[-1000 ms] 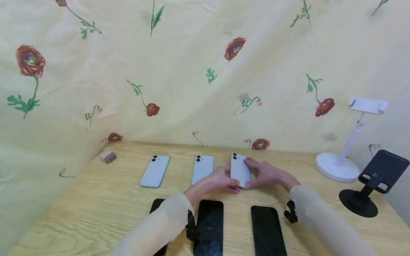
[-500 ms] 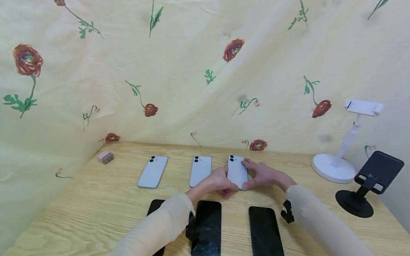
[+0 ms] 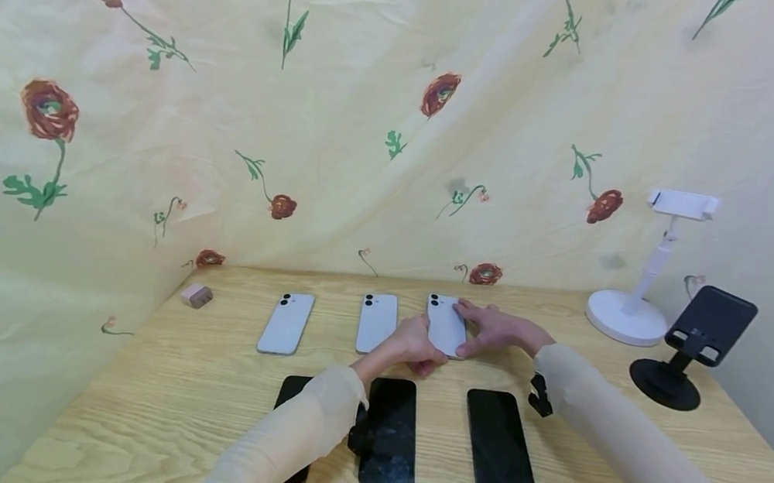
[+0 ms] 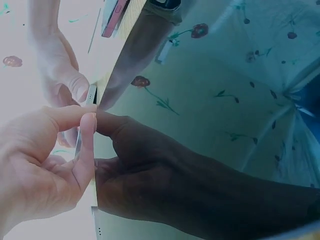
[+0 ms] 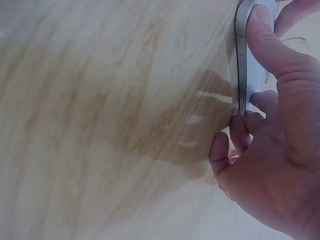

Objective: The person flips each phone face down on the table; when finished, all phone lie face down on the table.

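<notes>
A white phone (image 3: 446,325) lies face down at the back of the table, its two-lens camera at the upper left. My left hand (image 3: 413,345) holds its lower left corner, with thumb and index fingertips together at the edge in the left wrist view. From the right, my right hand (image 3: 496,331) grips the same phone. The right thumb presses on the phone's back, and other fingers curl at the long metal side (image 5: 242,55). To the left of it lie two more white phones, a near one (image 3: 377,324) and a farther one (image 3: 286,323), both face down.
Closer to the front lie three black phones: a right one (image 3: 503,449), a middle one (image 3: 391,436) and one (image 3: 292,389) partly hidden by the left sleeve. A pink charger plug (image 3: 196,295) sits at back left. White (image 3: 627,319) and black (image 3: 666,383) phone stands occupy the right.
The held phone settles slightly toward the person, and the left fingers draw in at its lower left corner. Otherwise the head view shifts a little; the other phones stay put.
</notes>
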The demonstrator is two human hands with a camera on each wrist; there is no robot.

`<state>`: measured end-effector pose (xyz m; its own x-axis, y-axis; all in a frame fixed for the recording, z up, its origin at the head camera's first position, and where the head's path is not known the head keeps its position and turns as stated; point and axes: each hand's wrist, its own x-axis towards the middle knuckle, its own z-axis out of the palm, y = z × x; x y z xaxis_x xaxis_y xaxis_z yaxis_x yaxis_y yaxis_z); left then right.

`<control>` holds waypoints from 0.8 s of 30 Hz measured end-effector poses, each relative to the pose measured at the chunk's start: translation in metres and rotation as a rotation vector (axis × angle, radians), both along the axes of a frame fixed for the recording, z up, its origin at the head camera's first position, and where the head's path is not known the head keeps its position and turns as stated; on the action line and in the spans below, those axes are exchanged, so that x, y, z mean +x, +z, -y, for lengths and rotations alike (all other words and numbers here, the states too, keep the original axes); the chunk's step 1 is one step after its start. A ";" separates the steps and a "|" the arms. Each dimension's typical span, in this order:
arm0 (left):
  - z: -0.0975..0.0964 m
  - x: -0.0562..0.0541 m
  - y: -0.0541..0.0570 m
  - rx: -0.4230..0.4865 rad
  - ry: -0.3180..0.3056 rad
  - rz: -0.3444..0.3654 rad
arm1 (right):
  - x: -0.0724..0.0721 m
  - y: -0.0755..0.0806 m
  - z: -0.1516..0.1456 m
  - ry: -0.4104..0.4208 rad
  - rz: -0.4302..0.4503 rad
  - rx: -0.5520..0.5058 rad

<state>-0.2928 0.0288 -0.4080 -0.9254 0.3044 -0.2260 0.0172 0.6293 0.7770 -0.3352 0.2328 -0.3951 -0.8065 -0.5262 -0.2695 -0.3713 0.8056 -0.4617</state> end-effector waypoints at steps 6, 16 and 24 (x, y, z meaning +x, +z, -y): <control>-0.002 0.001 0.000 -0.047 0.018 -0.007 | 0.001 0.001 0.002 0.003 -0.007 0.014; 0.002 0.004 0.003 -0.077 0.036 -0.003 | -0.004 -0.001 0.008 -0.017 -0.008 0.006; 0.020 0.037 0.030 -0.228 -0.033 -0.204 | 0.002 -0.009 0.002 0.000 -0.089 -0.044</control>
